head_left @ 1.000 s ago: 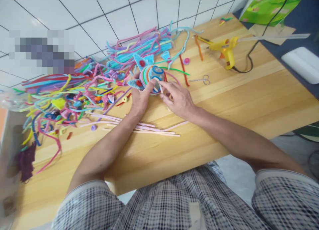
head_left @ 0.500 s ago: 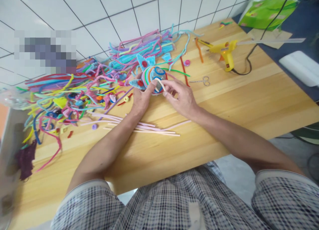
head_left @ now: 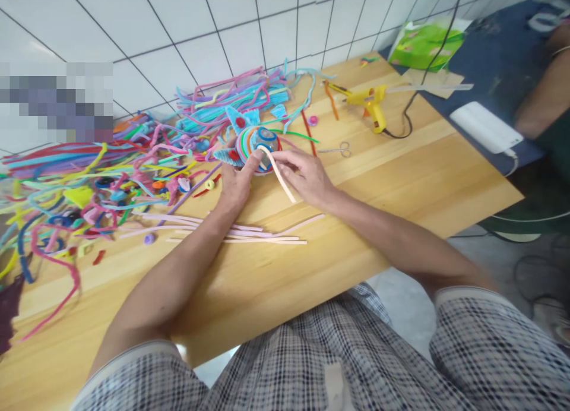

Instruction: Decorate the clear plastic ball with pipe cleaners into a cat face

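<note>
My left hand (head_left: 238,182) is wrapped round the near side of a rounded craft piece (head_left: 250,141), its thumb on top. Bands of coloured pipe cleaner coil about this piece, and two blue ears (head_left: 241,121) with red spots stick out at its left. From under that thumb a cream pipe cleaner (head_left: 282,182) runs down to the right, its far end loose. My right hand (head_left: 307,176) is closed at the fingertips on the cream strip beside the piece. Some of the left fingers are hidden behind the piece.
Pipe cleaners (head_left: 236,99) and small beads pile up along the tiled wall. Pale pipe cleaners (head_left: 267,239) lie by my left forearm. Scissors (head_left: 342,149) and a yellow glue gun (head_left: 371,105) with a cord lie to the right. Another person's arm (head_left: 545,93) shows beyond the table edge.
The cream strip, bent over at my right fingers before, now hangs straighter with its end free. My view has shifted right, bringing the other person's arm in.
</note>
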The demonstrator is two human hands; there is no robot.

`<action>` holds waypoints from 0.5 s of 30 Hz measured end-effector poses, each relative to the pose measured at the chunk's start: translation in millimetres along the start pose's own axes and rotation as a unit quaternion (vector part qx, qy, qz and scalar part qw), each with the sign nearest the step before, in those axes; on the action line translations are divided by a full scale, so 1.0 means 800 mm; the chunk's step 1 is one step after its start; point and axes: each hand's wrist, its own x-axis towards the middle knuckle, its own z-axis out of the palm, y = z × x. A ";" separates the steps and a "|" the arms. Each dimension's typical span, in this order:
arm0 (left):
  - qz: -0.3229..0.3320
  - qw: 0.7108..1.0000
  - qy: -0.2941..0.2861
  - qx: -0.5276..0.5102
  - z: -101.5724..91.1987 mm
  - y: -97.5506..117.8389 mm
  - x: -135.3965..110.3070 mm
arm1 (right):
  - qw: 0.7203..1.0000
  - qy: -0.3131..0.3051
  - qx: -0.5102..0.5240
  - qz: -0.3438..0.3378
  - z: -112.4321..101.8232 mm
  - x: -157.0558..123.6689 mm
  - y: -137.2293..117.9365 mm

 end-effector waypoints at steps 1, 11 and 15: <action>0.004 1.000 0.005 0.001 0.001 -0.003 0.001 | 1.000 0.006 -0.016 0.008 -0.002 0.002 0.000; 0.029 0.999 0.016 0.010 0.007 -0.018 0.005 | 0.933 0.112 -0.228 0.256 -0.140 0.020 0.046; 0.036 0.999 0.023 0.008 0.008 -0.017 0.002 | 0.880 0.166 -0.285 0.341 -0.202 -0.008 0.070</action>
